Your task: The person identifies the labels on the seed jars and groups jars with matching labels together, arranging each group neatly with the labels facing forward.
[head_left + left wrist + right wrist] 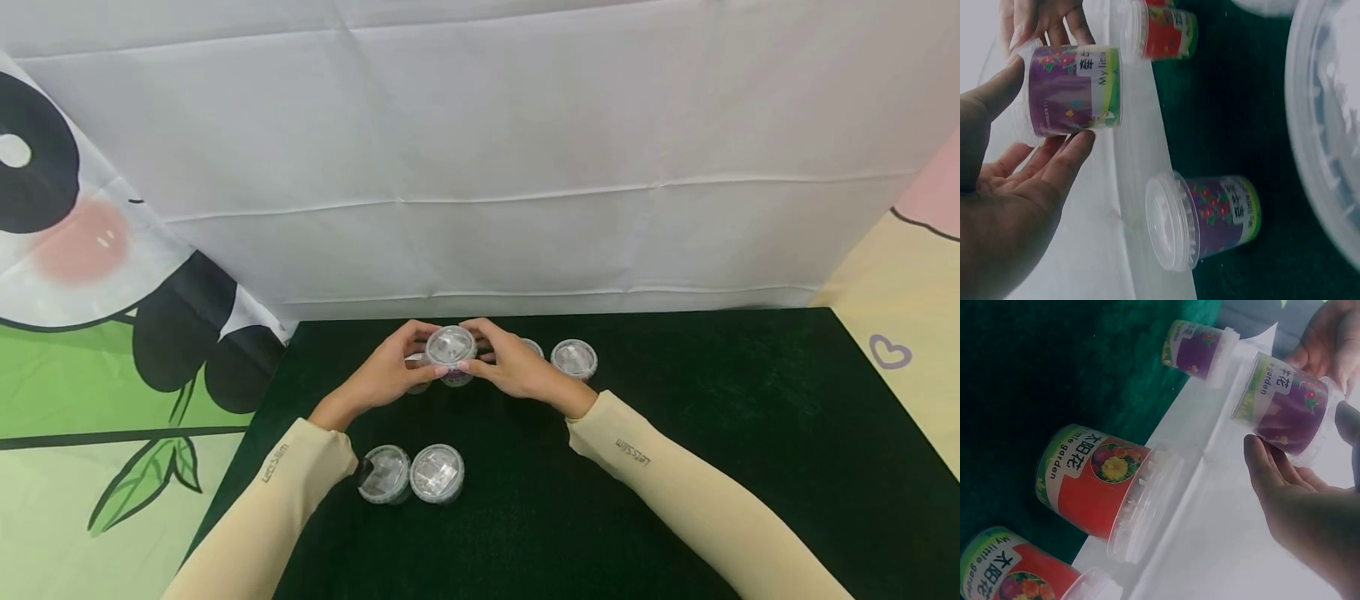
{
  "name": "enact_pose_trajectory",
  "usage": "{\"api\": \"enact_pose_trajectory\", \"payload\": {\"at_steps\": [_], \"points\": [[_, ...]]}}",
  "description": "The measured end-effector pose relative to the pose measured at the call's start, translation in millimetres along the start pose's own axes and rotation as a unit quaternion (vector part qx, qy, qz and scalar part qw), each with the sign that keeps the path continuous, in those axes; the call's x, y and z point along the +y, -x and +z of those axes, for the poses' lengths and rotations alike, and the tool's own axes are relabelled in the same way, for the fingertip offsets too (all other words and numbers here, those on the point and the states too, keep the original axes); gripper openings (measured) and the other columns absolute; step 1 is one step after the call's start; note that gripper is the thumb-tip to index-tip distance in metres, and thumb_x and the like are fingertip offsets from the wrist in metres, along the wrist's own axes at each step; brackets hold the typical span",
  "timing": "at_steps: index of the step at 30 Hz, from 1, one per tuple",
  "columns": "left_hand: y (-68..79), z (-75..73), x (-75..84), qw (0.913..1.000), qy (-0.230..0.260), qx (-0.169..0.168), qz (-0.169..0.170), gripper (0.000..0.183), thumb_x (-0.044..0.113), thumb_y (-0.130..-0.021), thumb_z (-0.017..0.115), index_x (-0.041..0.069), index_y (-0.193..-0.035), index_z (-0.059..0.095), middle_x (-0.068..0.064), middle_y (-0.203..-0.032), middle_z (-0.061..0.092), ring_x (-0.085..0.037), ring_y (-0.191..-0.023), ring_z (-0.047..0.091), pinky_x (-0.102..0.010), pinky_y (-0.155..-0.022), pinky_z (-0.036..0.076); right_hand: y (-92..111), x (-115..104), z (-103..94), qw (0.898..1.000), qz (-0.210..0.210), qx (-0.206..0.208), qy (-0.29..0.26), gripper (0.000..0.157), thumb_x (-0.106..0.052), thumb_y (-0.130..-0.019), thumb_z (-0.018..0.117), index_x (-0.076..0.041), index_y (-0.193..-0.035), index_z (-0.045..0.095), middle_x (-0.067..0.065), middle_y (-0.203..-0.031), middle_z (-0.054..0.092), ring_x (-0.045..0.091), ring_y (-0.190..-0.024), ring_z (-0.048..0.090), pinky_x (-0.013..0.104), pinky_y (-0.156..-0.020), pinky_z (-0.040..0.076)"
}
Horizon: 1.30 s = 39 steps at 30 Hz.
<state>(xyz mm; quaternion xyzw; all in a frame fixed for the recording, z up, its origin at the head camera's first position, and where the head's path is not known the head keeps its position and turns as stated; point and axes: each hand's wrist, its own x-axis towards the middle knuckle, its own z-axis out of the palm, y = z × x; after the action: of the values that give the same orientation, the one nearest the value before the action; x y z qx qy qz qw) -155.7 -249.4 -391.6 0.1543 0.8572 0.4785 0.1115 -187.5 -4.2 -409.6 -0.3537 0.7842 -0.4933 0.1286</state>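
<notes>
Both hands hold one small plastic cup [452, 346] with a clear lid, raised near the table's back edge. It wears a purple label printed with red flowers and "My little garden". My left hand [386, 368] grips its left side, thumb near the lid, while my right hand [517, 365] grips the other side the same way. A second purple-labelled cup [1219, 209] stands close by on the left, mostly hidden behind the left hand in the head view. Right of the hands stand two red-labelled cups, one [1091, 487] partly covered by the right hand in the head view.
The outer red-labelled cup [574, 358] is farther right on the dark green table [712, 467]. Nearer the front, two more lidded cups [387, 475] [437, 473] stand side by side by the left sleeve. A white cloth wall [510, 167] rises behind the table.
</notes>
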Motion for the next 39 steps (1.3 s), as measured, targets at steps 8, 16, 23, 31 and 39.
{"api": "enact_pose_trajectory", "payload": {"at_steps": [8, 16, 23, 31, 39], "points": [[-9.4, -5.8, -10.3, 0.9981, -0.061, 0.003, -0.006, 0.054, 0.010, -0.101, 0.073, -0.002, -0.145, 0.045, -0.025, -0.145, 0.053, -0.046, -0.138, 0.054, -0.064, -0.112, 0.046, -15.6, 5.3, 4.0, 0.997, 0.011, 0.000, 0.070, 0.065, -0.018, -0.103, 0.071, 0.004, -0.155, 0.039, 0.023, -0.149, 0.055, 0.036, -0.137, 0.056, 0.051, -0.113, 0.049], [-14.3, -6.5, -22.1, 0.9912, -0.131, 0.008, -0.014, 0.056, 0.018, -0.100, 0.076, 0.000, -0.145, 0.047, -0.023, -0.141, 0.059, -0.040, -0.132, 0.057, -0.062, -0.107, 0.049, -25.7, 9.8, 8.8, 0.992, 0.033, -0.012, 0.117, 0.065, -0.021, -0.102, 0.072, 0.002, -0.155, 0.042, 0.021, -0.151, 0.055, 0.033, -0.139, 0.055, 0.049, -0.118, 0.044], [-21.0, -5.1, -23.7, 0.9818, -0.189, 0.000, -0.016, 0.062, 0.018, -0.099, 0.077, -0.004, -0.148, 0.046, -0.025, -0.143, 0.058, -0.041, -0.130, 0.058, -0.059, -0.107, 0.050, -32.2, 16.4, 12.0, 0.990, 0.036, -0.010, 0.139, 0.064, -0.021, -0.101, 0.074, 0.002, -0.153, 0.044, 0.020, -0.146, 0.058, 0.032, -0.135, 0.058, 0.046, -0.115, 0.048], [-26.7, -2.3, -26.4, 0.9639, -0.266, 0.007, 0.003, 0.059, 0.020, -0.097, 0.080, -0.006, -0.143, 0.053, -0.025, -0.133, 0.063, -0.043, -0.123, 0.059, -0.059, -0.103, 0.050, -36.7, 24.1, 16.6, 0.978, 0.040, -0.010, 0.202, 0.062, -0.024, -0.101, 0.075, 0.000, -0.151, 0.048, 0.018, -0.143, 0.062, 0.036, -0.134, 0.056, 0.050, -0.113, 0.047], [-32.7, 5.7, -30.4, 0.9400, -0.340, 0.014, 0.031, 0.055, 0.019, -0.093, 0.084, -0.006, -0.135, 0.059, -0.022, -0.129, 0.069, -0.042, -0.126, 0.060, -0.059, -0.112, 0.045, -38.2, 27.9, 20.9, 0.964, 0.060, -0.017, 0.259, 0.063, -0.031, -0.100, 0.075, -0.003, -0.150, 0.049, 0.018, -0.145, 0.061, 0.038, -0.138, 0.053, 0.052, -0.119, 0.040]]}}
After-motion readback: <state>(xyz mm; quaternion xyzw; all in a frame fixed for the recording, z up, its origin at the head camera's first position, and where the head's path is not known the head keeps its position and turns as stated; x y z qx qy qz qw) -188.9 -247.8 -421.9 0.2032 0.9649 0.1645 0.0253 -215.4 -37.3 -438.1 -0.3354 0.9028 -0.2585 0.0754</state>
